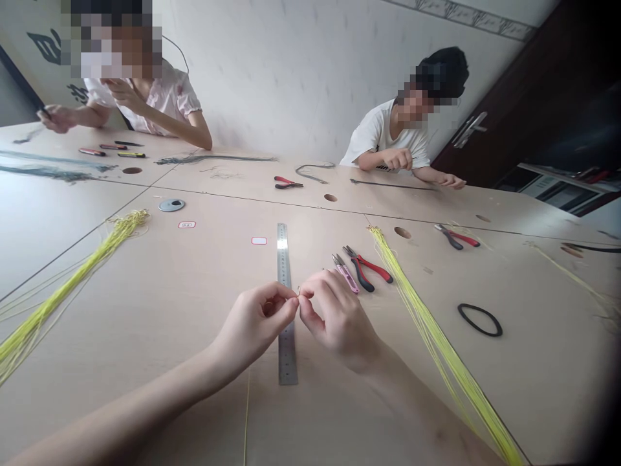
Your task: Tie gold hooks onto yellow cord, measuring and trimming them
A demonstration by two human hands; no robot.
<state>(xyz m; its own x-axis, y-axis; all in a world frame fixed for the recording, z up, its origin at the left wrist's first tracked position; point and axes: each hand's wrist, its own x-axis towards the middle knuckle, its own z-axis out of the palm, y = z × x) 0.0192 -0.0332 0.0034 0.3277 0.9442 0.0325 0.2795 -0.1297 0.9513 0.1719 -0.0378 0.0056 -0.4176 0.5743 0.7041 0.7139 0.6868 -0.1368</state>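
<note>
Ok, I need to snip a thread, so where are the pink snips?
In the head view, the pink thread snips lie just above the right hand, between the steel ruler and the red-handled pliers.

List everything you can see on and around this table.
pale wood table: 1, beige, under everything
steel ruler: 1, silver, beneath the hands
red-and-black pliers: 3, red and black, right of the hands, upper right, far side
pink snips: 1, pink and silver, beside the right hand
yellow cord bundles: 2, yellow, either side of the hands
black rubber loop: 1, black, right of the right-hand yellow bundle
seated people: 2, pink and white tops, far side
small metal piece: 1, silver, between the fingertips
left hand: 1, bare, pinching it
right hand: 1, bare, pinching it
</note>
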